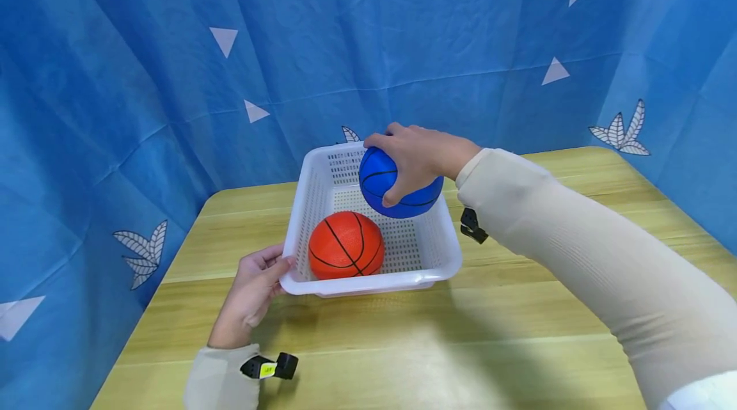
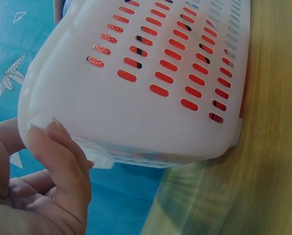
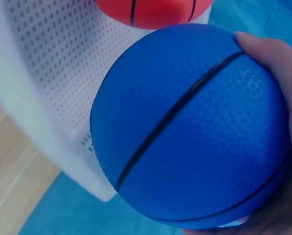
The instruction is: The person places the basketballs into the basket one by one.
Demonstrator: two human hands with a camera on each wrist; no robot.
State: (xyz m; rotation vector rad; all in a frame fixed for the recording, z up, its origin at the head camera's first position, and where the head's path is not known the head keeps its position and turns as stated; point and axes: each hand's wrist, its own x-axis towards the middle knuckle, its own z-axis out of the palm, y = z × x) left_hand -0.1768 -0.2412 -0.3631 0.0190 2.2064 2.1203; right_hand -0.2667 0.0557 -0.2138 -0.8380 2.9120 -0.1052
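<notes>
A white perforated plastic basket [image 1: 296, 231] stands on the table. Inside its near left corner lies a red-orange toy basketball [image 1: 345, 245] with black lines, which also shows through the slots in the left wrist view. My left hand [image 1: 253, 291] pinches the basket's rim at that corner, thumb on top and fingers below. My right hand [image 1: 417, 157] grips a blue toy basketball [image 3: 185, 132] from above, fingers and thumb spread around it. In the head view the blue ball overlaps the basket's right side, at rim height or higher.
The wooden table [image 1: 518, 333] extends to both sides and in front of the basket. A blue curtain [image 1: 437, 26] with white triangles and leaf prints hangs behind and at the sides. Black straps with small devices are on both wrists.
</notes>
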